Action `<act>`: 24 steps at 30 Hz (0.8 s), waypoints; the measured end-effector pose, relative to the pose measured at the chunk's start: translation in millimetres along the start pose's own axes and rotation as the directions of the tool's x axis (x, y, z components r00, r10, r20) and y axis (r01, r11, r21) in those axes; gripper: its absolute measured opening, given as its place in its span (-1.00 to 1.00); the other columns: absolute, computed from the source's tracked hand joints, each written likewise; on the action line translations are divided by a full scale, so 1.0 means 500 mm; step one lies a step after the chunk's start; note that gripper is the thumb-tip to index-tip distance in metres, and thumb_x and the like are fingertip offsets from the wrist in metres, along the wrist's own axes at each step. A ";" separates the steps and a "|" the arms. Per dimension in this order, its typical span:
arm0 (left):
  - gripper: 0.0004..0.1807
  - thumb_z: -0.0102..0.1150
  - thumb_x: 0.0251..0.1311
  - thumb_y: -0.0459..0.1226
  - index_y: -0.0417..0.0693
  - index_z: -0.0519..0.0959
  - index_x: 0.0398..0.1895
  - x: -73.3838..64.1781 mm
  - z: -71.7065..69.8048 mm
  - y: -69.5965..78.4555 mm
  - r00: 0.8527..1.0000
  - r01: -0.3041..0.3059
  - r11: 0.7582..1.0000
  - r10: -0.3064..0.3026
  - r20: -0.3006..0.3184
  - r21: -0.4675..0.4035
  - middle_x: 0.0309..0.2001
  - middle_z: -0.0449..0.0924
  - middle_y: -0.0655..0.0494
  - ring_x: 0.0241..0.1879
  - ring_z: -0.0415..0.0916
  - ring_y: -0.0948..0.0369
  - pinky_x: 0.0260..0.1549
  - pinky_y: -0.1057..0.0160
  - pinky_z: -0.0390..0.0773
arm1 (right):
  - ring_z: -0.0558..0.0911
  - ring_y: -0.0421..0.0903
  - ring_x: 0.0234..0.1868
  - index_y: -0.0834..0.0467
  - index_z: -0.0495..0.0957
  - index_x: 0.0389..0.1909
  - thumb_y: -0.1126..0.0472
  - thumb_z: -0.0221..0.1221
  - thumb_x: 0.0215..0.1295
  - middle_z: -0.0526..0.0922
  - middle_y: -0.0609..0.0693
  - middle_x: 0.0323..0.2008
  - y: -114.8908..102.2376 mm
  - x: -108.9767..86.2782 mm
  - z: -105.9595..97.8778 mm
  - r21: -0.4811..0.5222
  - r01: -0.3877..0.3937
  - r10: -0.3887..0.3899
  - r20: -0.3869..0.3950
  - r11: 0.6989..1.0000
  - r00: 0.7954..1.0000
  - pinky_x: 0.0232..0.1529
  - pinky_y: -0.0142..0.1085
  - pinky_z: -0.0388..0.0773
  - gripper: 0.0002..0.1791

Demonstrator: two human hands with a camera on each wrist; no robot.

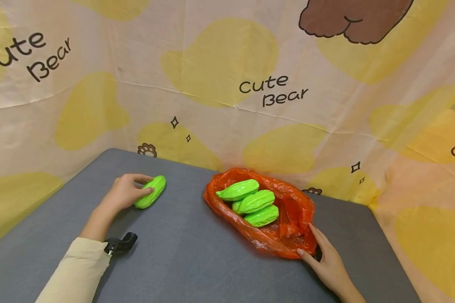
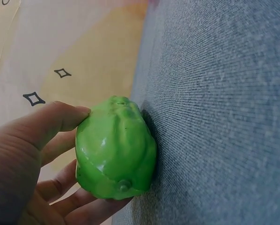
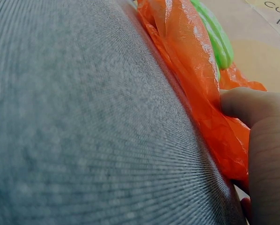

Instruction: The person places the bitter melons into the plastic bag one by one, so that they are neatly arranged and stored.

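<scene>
On the left of the table, my left hand has its thumb and fingers around a bright green, ridged bitter melon. The left wrist view shows the thumb on one side of this bitter melon and fingers curled at the other, with the melon close against the tabletop. Over on the right, my right hand holds the near right rim of a red plastic bag, its thumb outside. The bag lies wide open, and several more bitter melons are piled in its left part.
A grey table stands in a corner of cloth walls printed with yellow patches and lettering. Grey tabletop lies between the held bitter melon and the bag. A black strap mount sticks out from my left wrist.
</scene>
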State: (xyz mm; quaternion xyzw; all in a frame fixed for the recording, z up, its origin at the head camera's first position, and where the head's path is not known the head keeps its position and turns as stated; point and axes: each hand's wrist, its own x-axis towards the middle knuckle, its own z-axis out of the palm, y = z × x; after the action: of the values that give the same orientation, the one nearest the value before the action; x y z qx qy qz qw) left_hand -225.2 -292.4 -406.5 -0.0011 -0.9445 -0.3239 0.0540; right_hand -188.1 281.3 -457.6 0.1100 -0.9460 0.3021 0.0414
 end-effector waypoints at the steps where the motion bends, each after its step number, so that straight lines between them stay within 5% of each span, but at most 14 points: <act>1: -0.51 0.32 0.28 -0.09 -0.15 0.63 0.20 0.001 0.001 0.001 1.000 0.002 1.000 -0.002 0.001 0.000 0.10 0.66 -0.31 -0.01 0.69 -0.18 -0.07 -0.14 0.63 | 0.29 0.39 0.44 0.11 0.11 0.59 -0.12 0.32 0.30 0.24 0.34 0.50 0.000 0.000 0.000 0.001 0.000 0.000 -0.002 1.000 1.000 0.23 0.42 0.30 -0.05; 24: -0.48 0.28 0.32 -0.11 -0.20 0.57 0.25 0.000 0.006 0.006 0.999 0.003 1.000 -0.002 0.050 -0.022 0.14 0.61 -0.33 0.04 0.65 -0.20 -0.08 -0.11 0.64 | 0.25 0.42 0.46 0.06 0.08 0.60 -0.09 0.34 0.28 0.17 0.36 0.52 0.007 0.004 0.002 0.026 0.025 -0.025 -0.023 0.999 0.999 0.24 0.45 0.27 -0.02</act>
State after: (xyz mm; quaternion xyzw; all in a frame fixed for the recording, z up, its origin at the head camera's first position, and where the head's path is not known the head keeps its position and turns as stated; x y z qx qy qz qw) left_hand -225.3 -288.1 -406.7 -0.0085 -0.9420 -0.3342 0.0298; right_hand -191.0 282.8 -460.2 0.1190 -0.9399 0.3153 0.0544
